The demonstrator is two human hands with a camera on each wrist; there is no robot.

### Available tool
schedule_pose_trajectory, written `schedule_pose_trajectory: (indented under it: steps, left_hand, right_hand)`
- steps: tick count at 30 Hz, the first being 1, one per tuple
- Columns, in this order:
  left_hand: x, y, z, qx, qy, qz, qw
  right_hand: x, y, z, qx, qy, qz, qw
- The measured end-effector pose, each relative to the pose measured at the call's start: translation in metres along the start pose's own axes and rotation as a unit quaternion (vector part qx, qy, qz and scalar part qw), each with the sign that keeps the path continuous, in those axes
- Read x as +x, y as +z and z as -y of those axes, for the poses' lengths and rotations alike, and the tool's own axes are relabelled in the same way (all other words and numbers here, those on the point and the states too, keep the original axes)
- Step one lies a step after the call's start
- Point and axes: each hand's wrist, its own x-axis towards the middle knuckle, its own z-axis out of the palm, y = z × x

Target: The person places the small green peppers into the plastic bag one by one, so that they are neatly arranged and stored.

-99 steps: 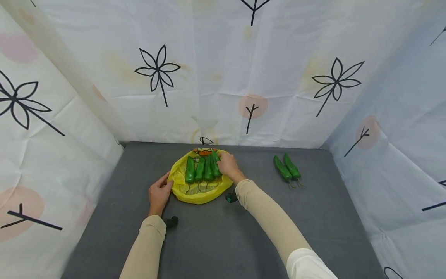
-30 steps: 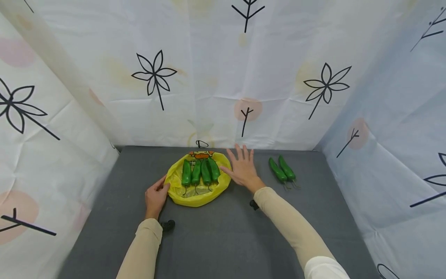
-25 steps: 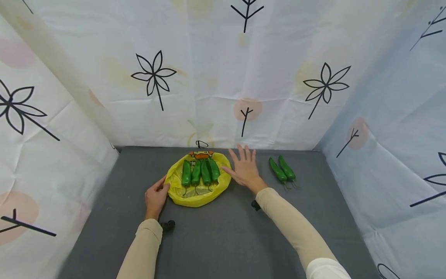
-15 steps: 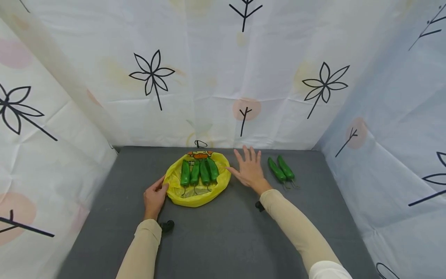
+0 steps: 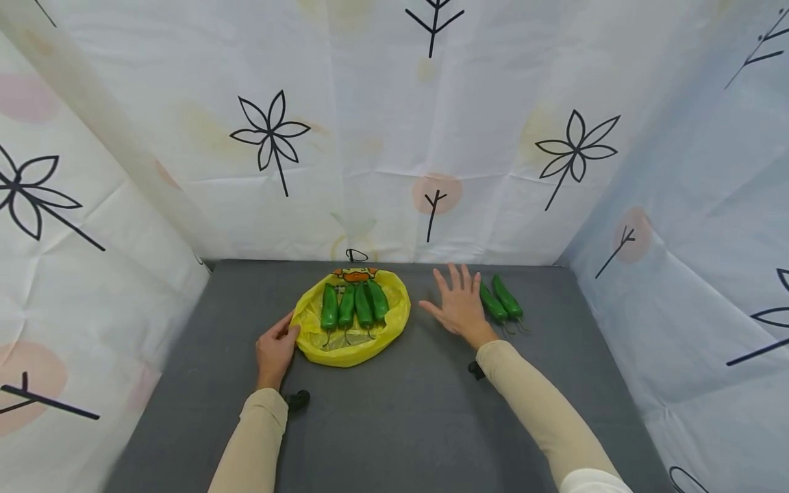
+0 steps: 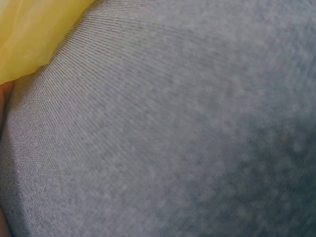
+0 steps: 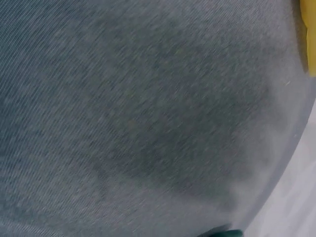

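Note:
A yellow plastic bag (image 5: 353,355) lies with its mouth opened wide and rolled back. Several long green peppers (image 5: 346,306) lie side by side in it, stems toward the person. At the bag's left rim, the left hand (image 5: 274,352) pinches the edge between thumb and fingers; the left wrist view shows only a corner of the yellow plastic. To the right of the bag, the right hand (image 5: 459,306) is spread with straight fingers and holds nothing. Just beyond its fingers lie two more green peppers (image 5: 507,296), the nearer one partly covered by the hand.
A dark grey table (image 5: 382,424) carries everything. White printed cloth (image 5: 370,137) hangs behind it and along both sides. Each wrist bears a small black camera (image 5: 298,400).
The right hand has let go of a pepper in the bag, opened, and moved right toward the two loose peppers. The left hand has stayed at the bag's rim.

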Motion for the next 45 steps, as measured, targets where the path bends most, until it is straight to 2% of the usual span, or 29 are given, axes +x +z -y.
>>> schedule_pose_trajectory:
  steps: [11,16,22,29,36,45]
  left_hand:
    - [0.001,0.000,-0.002,0.004,-0.001,-0.004,1.0000]
    - [0.000,0.000,-0.001,0.007,0.000,0.002,1.0000]
    - [0.001,-0.001,-0.002,0.005,0.002,0.004,1.0000]
    - [0.000,-0.002,-0.003,0.006,-0.004,0.002,1.0000]
    - [-0.001,-0.002,-0.003,-0.002,-0.003,0.008,1.0000]
    - [0.000,-0.002,-0.002,-0.009,0.004,0.007,0.9999]
  right_hand:
    - [-0.007,0.003,-0.021,0.006,0.009,0.006,0.9999]
    - [-0.010,0.007,-0.030,0.005,0.012,-0.003,0.9999]
    - [-0.014,0.010,-0.039,0.013,0.029,0.014,0.9994]
    - [-0.020,0.010,-0.049,0.025,0.036,0.001,0.9991]
    - [-0.025,0.012,-0.061,0.024,0.055,0.010,0.9982]
    - [-0.027,0.010,-0.068,0.054,0.078,0.020,0.9953]
